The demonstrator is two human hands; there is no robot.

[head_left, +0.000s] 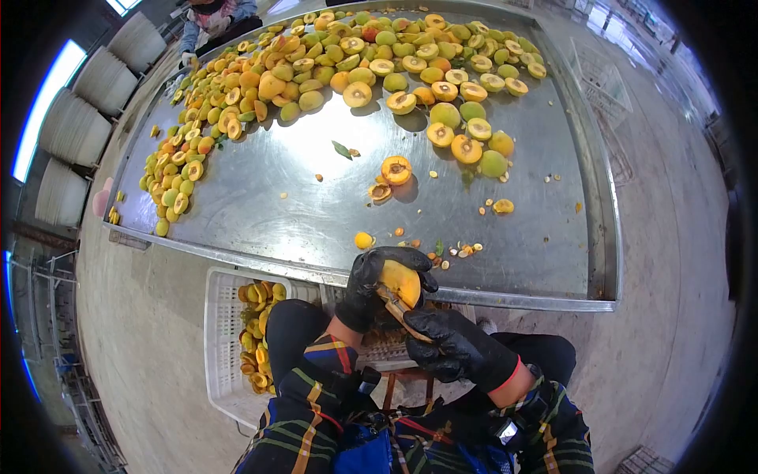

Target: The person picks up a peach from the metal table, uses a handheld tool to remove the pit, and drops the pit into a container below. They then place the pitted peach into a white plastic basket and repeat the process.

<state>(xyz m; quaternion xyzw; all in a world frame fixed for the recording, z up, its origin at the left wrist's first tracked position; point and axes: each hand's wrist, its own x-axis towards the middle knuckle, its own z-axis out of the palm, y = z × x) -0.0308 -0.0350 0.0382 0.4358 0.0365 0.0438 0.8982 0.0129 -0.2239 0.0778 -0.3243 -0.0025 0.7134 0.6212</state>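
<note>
My left hand (369, 280), in a black glove, is closed around a yellow peach half (401, 283) just above the table's near edge. My right hand (450, 344), gloved in black too, grips a slim hand tool (401, 311) with a brownish handle. The tool's metal end touches the peach's lower left side; its exact tip is hard to make out. Beyond my hands, a peach half with its pit (396, 170) lies on the metal table (308, 213), beside a torn piece of peach (379, 191).
Many halved peaches (357, 94) are heaped across the table's far and left side. Pits and scraps (466, 250) lie near my hands. A white crate (225, 347) holding peach pieces (257, 332) stands below left. Another person (213, 20) is at the far left corner.
</note>
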